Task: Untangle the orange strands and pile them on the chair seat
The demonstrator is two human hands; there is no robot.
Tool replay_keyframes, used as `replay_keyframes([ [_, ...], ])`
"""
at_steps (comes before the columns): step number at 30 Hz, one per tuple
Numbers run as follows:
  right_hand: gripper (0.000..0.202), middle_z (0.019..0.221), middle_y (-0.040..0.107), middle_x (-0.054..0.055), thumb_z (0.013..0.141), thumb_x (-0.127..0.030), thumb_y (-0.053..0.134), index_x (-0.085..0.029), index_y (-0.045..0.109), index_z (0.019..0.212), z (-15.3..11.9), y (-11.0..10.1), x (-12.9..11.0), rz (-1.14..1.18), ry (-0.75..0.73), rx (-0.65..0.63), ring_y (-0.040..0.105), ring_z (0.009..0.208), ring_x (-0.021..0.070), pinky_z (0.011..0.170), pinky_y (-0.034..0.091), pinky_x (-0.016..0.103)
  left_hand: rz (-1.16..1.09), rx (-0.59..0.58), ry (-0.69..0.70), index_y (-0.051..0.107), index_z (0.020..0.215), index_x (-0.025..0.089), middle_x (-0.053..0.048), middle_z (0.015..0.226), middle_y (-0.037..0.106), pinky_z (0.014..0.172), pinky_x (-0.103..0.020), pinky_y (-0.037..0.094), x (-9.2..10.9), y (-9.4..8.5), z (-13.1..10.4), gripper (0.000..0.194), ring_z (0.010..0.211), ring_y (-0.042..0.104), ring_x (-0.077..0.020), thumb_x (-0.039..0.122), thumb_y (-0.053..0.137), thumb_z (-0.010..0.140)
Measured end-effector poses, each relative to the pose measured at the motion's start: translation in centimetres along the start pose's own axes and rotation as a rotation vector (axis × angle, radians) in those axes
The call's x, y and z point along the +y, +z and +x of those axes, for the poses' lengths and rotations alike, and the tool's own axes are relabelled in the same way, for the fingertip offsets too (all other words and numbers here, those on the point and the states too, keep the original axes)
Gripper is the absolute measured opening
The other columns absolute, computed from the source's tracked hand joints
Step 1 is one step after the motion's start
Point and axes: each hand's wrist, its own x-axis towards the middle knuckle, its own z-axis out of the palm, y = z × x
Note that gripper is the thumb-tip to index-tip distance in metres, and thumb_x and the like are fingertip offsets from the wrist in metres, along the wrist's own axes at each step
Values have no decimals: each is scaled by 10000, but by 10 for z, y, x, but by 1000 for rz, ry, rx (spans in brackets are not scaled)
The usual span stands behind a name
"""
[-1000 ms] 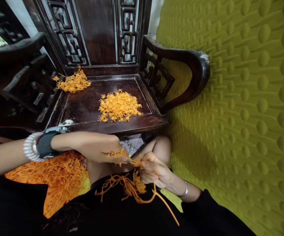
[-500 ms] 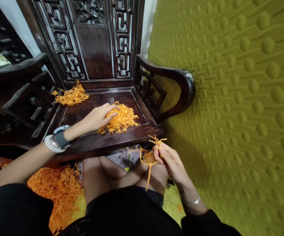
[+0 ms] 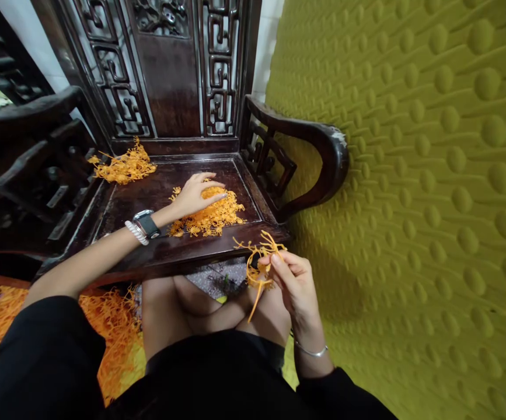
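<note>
Leftward, a tangled orange strand heap [image 3: 115, 344], apparently unworked; on the dark wooden seat [image 3: 121, 204], a loose orange clump [image 3: 125, 167], then the left hand [image 3: 194, 195], fingers parted, above a compact orange pile [image 3: 217, 219] (seemingly finished); right hand [image 3: 295, 280] pinching one branched orange sprig [image 3: 255, 302].

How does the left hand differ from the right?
The left hand is spread over the orange pile on the chair seat; the right hand pinches an orange sprig in front of the seat. The left wrist wears a watch and pale coiled band; the right wrist, a silvery bangle. Both hands are bare.
</note>
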Motion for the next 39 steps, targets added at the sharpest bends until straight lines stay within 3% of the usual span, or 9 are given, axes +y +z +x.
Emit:
replay_keyframes([
  [2, 295, 452, 387, -55, 809, -450, 679, -174, 746, 731, 3, 6, -3, 8, -4, -1, 242, 410, 53, 426, 249, 217, -188, 27, 93, 639, 1168, 198, -93, 1278, 592, 1071, -417, 365, 30, -12, -13, 423, 1203, 523, -223, 497, 469, 922],
  [5, 287, 486, 487, -26, 802, -431, 684, -170, 733, 694, 5, 16, -10, -54, -16, -33, 345, 428, 71, 442, 312, 223, -412, -210, 236, 540, 1274, 194, -80, 1107, 676, 898, -329, 490, 84, -33, -46, 458, 1008, 632, -177, 487, 371, 966],
  [11, 231, 525, 601, 11, 793, -355, 695, -164, 739, 670, 0, 31, -15, -233, -28, -350, 435, 453, 90, 430, 297, 216, 40, -115, 211, 611, 890, 155, -54, 803, 631, 709, -271, 452, 127, -61, -144, 307, 753, 566, -155, 245, 332, 982],
  [17, 168, 521, 538, -19, 840, -354, 657, -214, 749, 830, 1, 45, 6, 4, 81, -378, 354, 424, 67, 425, 259, 206, 175, 327, -709, 585, 860, 182, -36, 812, 643, 783, -277, 464, 73, -74, -272, 316, 807, 603, -167, 353, 343, 972],
  [20, 198, 448, 354, -67, 859, -394, 623, -232, 722, 917, 2, 56, 11, 152, 66, -346, 261, 410, 74, 426, 229, 218, 443, 220, -1216, 621, 986, 144, -139, 1024, 666, 946, -396, 443, 40, -77, -333, 427, 1037, 598, -281, 391, 275, 945],
  [25, 195, 515, 351, -57, 871, -352, 603, -253, 681, 1020, -2, 69, 12, 270, 60, -374, 244, 449, 89, 433, 236, 223, 496, 162, -1512, 450, 1308, -81, -364, 1350, 437, 1015, -645, 316, 10, -72, -392, 657, 1333, 316, -503, 398, 391, 862],
  [29, 224, 583, 359, -36, 901, -314, 542, -256, 674, 1073, 3, 71, 9, 339, 62, -333, 268, 486, 100, 472, 300, 226, 465, 230, -1467, 372, 1393, -31, -297, 1477, 325, 1118, -605, 228, 23, -86, -390, 742, 1423, 197, -432, 492, 415, 869],
  [34, 365, 734, 411, 24, 888, -374, 433, -309, 609, 1202, 14, 75, -3, 370, -106, -225, 411, 599, 163, 619, 449, 320, -57, 506, -809, 454, 1366, 228, -89, 1418, 496, 1158, -422, 301, 81, -105, -324, 531, 1336, 434, -233, 531, 380, 937],
  [39, 537, 1250, 539, 89, 880, -380, 309, -331, 420, 1404, 11, 81, -7, 294, -172, -291, 554, 1090, 264, 958, 449, 483, -718, 259, -270, 220, 1503, 265, -116, 1535, 323, 1172, -459, 274, 121, -54, -242, 942, 1413, 311, -297, 681, 602, 749],
])
